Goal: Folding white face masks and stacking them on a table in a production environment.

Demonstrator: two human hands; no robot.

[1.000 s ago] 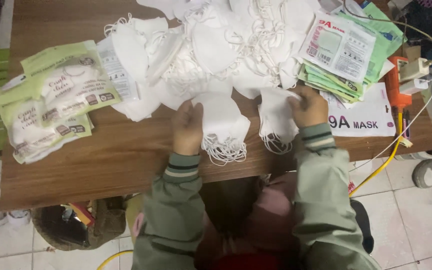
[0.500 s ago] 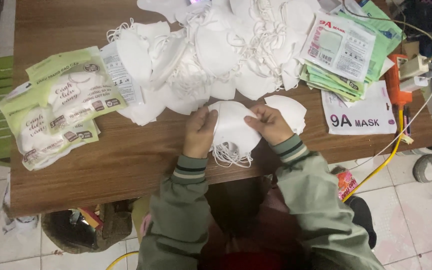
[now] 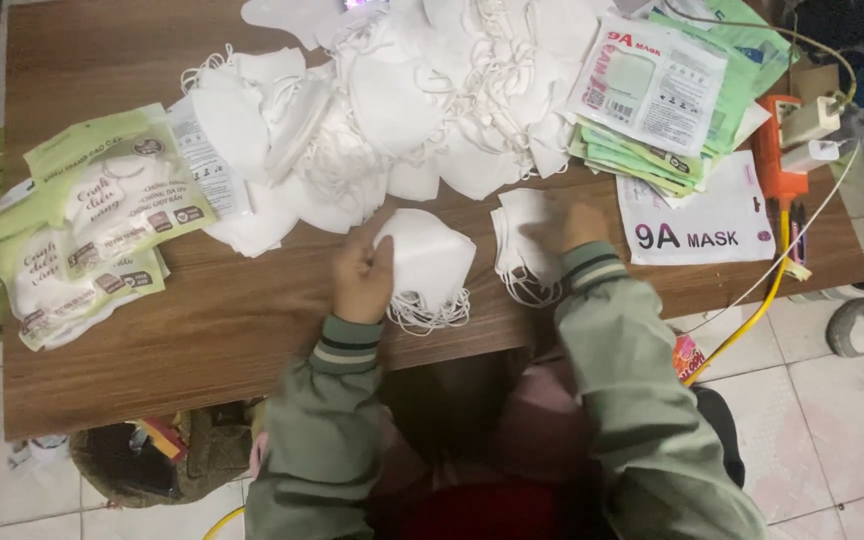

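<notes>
Two small stacks: my left hand (image 3: 362, 280) grips the folded masks (image 3: 424, 262), right hand (image 3: 582, 222) presses the second stack (image 3: 524, 240); I'd say their loops could tangle.

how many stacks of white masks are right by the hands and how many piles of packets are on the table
small mask stacks by the hands: 2, one at the left hand, one at the right hand
piles of packets: 2, left and right
total: 4

Both arms wear sage-green jacket sleeves ending in ribbed cuffs striped dark and cream.
</notes>
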